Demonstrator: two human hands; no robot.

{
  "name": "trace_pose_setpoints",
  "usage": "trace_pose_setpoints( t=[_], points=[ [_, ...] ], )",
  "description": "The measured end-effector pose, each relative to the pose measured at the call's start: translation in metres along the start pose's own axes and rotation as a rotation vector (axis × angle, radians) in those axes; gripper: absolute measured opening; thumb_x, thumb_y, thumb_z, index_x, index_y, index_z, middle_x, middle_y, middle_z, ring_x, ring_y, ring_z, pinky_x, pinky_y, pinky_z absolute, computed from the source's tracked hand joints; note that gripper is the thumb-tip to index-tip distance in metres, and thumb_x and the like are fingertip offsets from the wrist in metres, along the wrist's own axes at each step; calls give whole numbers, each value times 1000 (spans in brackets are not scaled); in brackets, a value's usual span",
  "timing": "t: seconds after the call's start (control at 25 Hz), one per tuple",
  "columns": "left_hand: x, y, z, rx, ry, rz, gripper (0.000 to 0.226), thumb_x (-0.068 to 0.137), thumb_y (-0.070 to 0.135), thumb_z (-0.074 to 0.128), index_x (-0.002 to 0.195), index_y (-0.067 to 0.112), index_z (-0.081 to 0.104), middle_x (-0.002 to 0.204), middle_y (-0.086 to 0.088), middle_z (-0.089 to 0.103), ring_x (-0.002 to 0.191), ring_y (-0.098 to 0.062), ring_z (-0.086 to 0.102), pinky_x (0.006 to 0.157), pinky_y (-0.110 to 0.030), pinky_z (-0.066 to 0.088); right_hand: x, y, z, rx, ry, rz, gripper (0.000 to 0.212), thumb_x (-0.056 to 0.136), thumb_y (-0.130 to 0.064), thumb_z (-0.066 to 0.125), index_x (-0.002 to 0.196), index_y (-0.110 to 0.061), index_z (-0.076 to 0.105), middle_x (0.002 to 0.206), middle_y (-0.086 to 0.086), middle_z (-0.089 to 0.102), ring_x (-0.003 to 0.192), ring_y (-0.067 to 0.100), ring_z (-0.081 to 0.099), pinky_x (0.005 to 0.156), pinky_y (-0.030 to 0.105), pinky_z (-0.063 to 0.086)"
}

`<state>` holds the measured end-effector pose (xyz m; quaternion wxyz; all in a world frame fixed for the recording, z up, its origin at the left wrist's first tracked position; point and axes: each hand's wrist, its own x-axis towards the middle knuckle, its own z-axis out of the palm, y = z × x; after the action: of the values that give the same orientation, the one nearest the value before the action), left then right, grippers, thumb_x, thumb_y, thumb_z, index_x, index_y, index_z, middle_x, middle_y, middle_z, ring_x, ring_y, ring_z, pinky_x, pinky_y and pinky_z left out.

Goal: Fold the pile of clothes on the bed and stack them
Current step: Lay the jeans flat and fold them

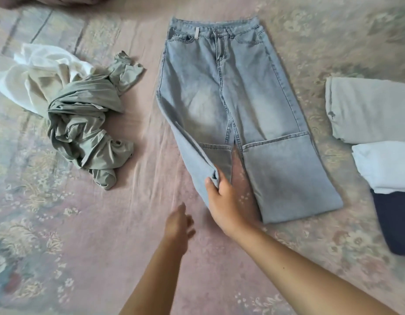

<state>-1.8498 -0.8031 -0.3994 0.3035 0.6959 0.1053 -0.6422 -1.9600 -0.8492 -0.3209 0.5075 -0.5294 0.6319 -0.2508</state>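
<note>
Right hand [228, 201] grips the jeans [231, 92] at the folded left-leg edge — long axis runs away toward the waistband; left hand [177, 226] hovers nearby, fingers relaxed.

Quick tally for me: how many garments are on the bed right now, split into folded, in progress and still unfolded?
Folded, at the right edge: 3, grey garment, white garment, navy garment
In progress: 1, jeans, gripped by the right hand
Unfolded, in the pile: 2, green garment, white-cream garment
Total: 6
</note>
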Motion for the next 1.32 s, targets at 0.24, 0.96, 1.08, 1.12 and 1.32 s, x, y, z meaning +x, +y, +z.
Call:
trace_pose_setpoints(
  t=[0.24,0.96,1.08,1.12,1.32],
  points=[
    [-1,-61,94,-657,-408,-242,61,93,57,42,112,2,61,98,-17,70,89,-26,67,84,-38,54,8,25,-51,482,264,147,26,90,-29,51,114,-25,61,116,-6,66,112,9,59,103,37,43],
    [24,-129,192,463,178,391,28,79,22,77,96,6,62,87,-6,68,81,-23,67,77,-43,57,74,230,-286,81,217,527,15,91,-10,62,101,1,63,92,14,60,67,15,55,42,12,46],
    [22,-133,192,452,190,448,27,79,22,78,92,4,63,85,-13,69,77,-25,67,72,-45,58,60,226,-299,17,251,456,11,91,-9,61,82,-3,63,78,9,61,64,15,56,42,10,42],
    [22,-135,192,459,203,466,25,80,22,77,89,5,62,86,-15,68,77,-26,66,71,-46,57,52,228,-299,-2,229,474,15,91,-10,61,77,-5,61,74,7,61,61,15,55,43,12,43],
    [26,-146,192,528,290,558,26,82,23,74,96,7,58,85,-12,63,72,-21,57,61,-27,45,30,258,-289,-125,210,593,21,91,-17,63,71,-14,58,75,7,64,68,22,60,60,28,44]
  ],
)
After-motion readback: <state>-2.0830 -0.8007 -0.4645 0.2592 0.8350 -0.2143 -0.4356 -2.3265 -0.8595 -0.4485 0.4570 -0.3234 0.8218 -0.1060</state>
